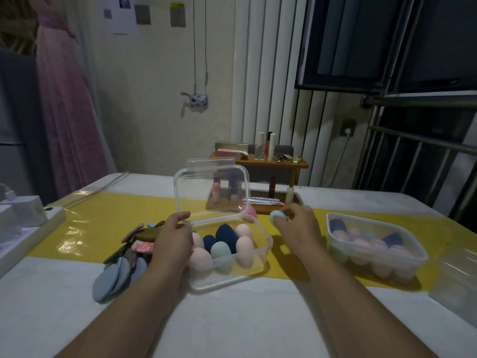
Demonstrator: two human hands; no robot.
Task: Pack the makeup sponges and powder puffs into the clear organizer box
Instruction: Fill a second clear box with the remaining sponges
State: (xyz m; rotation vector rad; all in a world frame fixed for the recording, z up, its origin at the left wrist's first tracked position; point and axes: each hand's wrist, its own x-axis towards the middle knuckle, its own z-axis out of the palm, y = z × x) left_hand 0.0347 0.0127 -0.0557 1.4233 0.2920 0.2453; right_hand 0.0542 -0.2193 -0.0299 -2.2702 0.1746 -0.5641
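Observation:
The clear organizer box (254,267) stands in the middle of the table with its hinged lid (180,192) raised. Several egg-shaped makeup sponges (242,245) in pink, navy and light green stand inside it. My left hand (173,239) rests against the box's left rim, fingers loosely curled over the edge. My right hand (296,223) hovers just right of the box and pinches a light blue sponge (277,217). A pink sponge (249,211) lies behind the box. A pile of flat powder puffs (124,264) lies left of the box.
A second clear tub (418,257) full of sponges sits at the right, with a loose lid (454,280) beside it. A wooden tray (260,209) with lipsticks and bottles stands behind the box. White chargers and a power strip (23,223) occupy the table's left edge.

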